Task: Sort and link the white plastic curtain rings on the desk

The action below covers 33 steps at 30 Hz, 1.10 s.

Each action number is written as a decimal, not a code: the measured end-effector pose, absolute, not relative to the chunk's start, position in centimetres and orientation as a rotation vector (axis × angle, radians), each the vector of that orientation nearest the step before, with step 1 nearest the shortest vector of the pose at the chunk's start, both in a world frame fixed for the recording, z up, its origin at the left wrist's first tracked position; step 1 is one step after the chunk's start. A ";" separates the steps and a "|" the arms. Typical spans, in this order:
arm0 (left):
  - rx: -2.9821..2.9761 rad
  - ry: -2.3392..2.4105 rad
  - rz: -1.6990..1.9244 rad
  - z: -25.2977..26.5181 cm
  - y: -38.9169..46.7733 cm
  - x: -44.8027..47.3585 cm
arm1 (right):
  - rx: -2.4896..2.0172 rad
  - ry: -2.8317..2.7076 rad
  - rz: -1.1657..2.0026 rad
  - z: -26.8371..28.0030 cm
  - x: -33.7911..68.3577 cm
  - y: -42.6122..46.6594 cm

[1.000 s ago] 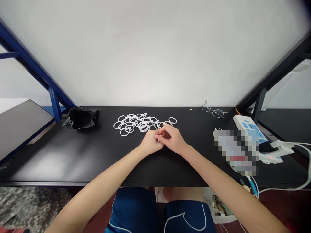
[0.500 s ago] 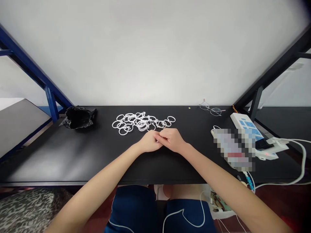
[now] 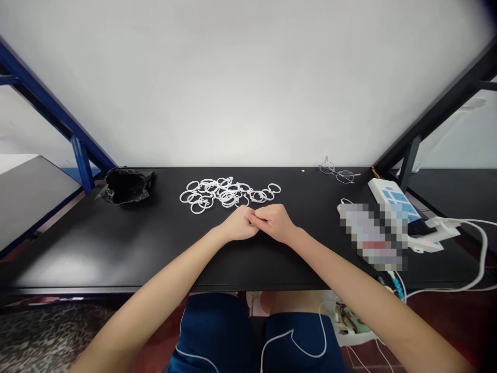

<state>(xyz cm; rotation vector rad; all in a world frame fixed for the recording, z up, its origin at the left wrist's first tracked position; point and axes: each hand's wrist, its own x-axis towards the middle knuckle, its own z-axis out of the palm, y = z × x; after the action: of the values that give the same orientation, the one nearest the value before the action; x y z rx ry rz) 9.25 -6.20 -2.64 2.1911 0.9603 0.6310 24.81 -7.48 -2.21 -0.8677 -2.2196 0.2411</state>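
Note:
My left hand point(image 3: 238, 224) and my right hand point(image 3: 275, 223) meet over the black table, both closed with the fingers tucked against each other. The right thumb lies across the place where they touch. No object shows between them, and the inner sides of the fingers are hidden. Just beyond my knuckles lies a loose heap of several white rings point(image 3: 228, 198), thin and round with small knob-like closures. Some rings overlap, and a few trail off to the right. The nearest rings sit close to my left hand without clearly touching it.
At the table's point(image 3: 163, 259) left back stands a crumpled open black bag point(image 3: 126, 187). Glasses point(image 3: 345, 177) lie at the right back. A power strip point(image 3: 392, 197) with plugs and white cables point(image 3: 483, 248) and a blurred phone-like device point(image 3: 367, 233) are on the right. Slanted metal posts flank both sides.
The whole view has shifted very slightly. My hands stay closed together in the same place, and the rings have not moved.

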 end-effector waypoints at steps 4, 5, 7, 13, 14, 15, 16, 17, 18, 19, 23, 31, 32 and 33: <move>2.205 0.973 0.626 -2.4 -6.3 9.2 | -0.868 -2.212 0.298 -2.1 24.9 -7.4; 2.223 0.976 0.623 -2.2 -6.4 9.2 | -0.871 -2.202 0.329 -2.1 25.0 -7.3; 2.276 1.004 0.620 -1.7 -6.5 9.0 | -0.887 -2.157 0.408 -2.0 25.4 -7.0; 2.449 1.108 0.676 -1.3 -6.6 8.8 | -0.992 -1.898 0.445 -2.1 26.6 -5.7; 2.468 1.113 0.676 -1.4 -6.6 8.8 | -1.006 -1.871 0.431 -2.2 26.7 -5.6; 2.484 1.115 0.671 -1.6 -6.6 8.8 | -1.016 -1.857 0.422 -2.2 26.7 -5.5; 2.497 1.111 0.666 -1.7 -6.6 8.9 | -1.024 -1.853 0.419 -2.3 26.7 -5.4; 2.509 1.098 0.662 -1.8 -6.6 8.9 | -1.030 -1.855 0.420 -2.4 26.7 -5.4; 2.520 1.081 0.660 -1.9 -6.6 8.9 | -1.032 -1.861 0.422 -2.5 26.6 -5.4; 2.532 1.062 0.662 -1.8 -6.6 8.8 | -1.032 -1.866 0.423 -2.5 26.5 -5.4; 2.549 1.126 0.740 -1.0 -6.2 8.2 | -1.027 -1.872 0.413 -2.7 26.3 -5.5; 2.473 1.662 1.087 -0.2 -3.5 4.4 | -1.055 -1.827 0.395 -2.7 26.8 -5.2; 2.487 1.668 1.050 -0.3 -3.2 3.9 | -1.055 -1.828 0.389 -2.7 26.8 -5.2; 2.492 1.661 1.006 -0.5 -2.8 3.4 | -1.055 -1.829 0.381 -2.7 26.8 -5.1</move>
<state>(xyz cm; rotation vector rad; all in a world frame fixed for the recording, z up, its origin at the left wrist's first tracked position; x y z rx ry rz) 3.41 -2.85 -0.53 2.4916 1.6615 1.0058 26.81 -5.13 -2.71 -1.0548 -1.8293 0.3812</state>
